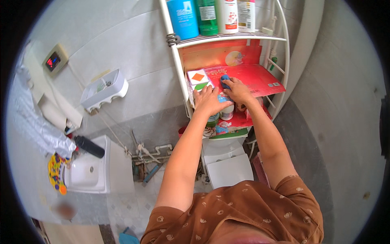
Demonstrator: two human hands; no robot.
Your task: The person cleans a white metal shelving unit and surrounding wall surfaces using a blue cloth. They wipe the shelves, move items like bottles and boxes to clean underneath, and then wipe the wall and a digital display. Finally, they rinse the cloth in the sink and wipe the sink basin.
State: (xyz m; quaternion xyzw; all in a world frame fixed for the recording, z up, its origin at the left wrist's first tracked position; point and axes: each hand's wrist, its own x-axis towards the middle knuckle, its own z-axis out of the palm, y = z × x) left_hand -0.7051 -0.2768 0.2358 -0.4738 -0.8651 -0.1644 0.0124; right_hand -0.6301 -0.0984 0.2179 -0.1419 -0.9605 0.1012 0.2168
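My right hand (239,91) grips a blue cloth (225,81) against the red cardboard liner (253,77) on the middle shelf of a white metal rack (176,73). My left hand (208,102) rests with fingers spread at the shelf's left front. Its fingertips touch the lower edge of a white box (198,77) printed with an orange diamond and a green shape. On the shelf below stand a white container (226,113) and a green jar (212,120), both partly hidden by my hands.
A blue bottle (183,19), a green bottle (207,18) and white bottles stand on the top shelf. Beneath the rack is a white toilet (230,170). To the left are a washbasin (88,174) with a black cylinder (89,146) on its rim and a wall caddy (105,88).
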